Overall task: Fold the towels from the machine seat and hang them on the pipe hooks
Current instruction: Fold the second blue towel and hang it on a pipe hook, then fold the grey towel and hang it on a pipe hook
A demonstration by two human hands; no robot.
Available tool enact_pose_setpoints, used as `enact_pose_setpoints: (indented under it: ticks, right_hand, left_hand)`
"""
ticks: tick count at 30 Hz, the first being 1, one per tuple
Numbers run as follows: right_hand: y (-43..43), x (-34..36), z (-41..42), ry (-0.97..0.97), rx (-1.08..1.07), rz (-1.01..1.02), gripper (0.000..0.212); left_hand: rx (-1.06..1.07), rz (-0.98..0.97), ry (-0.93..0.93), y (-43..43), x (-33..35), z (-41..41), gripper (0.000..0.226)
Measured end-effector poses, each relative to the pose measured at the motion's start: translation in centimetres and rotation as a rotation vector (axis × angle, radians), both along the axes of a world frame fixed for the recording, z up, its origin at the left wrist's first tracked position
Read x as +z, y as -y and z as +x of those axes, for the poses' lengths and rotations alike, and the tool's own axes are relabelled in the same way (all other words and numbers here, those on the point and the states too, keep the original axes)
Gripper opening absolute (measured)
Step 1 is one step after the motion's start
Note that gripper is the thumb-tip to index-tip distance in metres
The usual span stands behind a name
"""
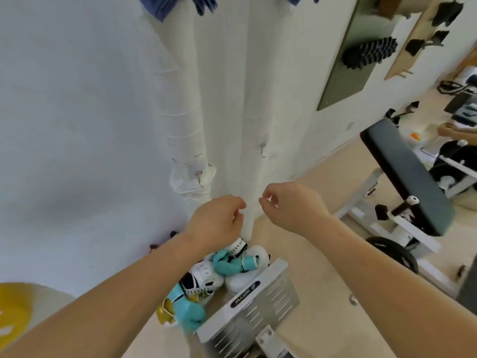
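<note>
A heap of boxing gloves (219, 270) lies on the beige floor (309, 254) at the foot of the white wall (77, 125): teal ones, white ones with black trim, and a gold one (166, 310) at the near end. Just beside the heap stands a louvred metal panel (258, 308) with a black oval label. A black weight plate (395, 251) stands on edge further right. Higher on the wall, a spiked black foam roller (369, 52) shows against a dark panel (343, 73), next to a wooden rack (398, 65) carrying black pieces (447, 12). A round yellow and grey object (15, 311) fills the lower left corner.
</note>
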State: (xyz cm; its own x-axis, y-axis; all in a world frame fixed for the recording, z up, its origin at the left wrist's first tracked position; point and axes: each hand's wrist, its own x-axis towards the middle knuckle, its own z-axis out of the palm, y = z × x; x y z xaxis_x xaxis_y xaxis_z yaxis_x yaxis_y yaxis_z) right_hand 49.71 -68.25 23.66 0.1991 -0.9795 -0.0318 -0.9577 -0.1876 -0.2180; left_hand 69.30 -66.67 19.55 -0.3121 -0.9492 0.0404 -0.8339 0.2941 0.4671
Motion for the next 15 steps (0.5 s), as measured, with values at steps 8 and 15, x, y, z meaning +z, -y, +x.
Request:
enact_pose_setpoints:
  ticks: [8, 15]
  right_hand:
    - [-17.5, -9.2, 5.0, 0.087, -0.255, 0.225, 0.029]
    - [-38.7, -11.1, 2.4, 0.225, -0.674, 0.291, 0.033]
  left_hand:
    - [-0.184, 0.149, 0.064, -13.0, -9.2, 7.5, 0.024]
    - [-0.521, 0.309, 0.112, -26.5, -13.0, 2.6, 0.022]
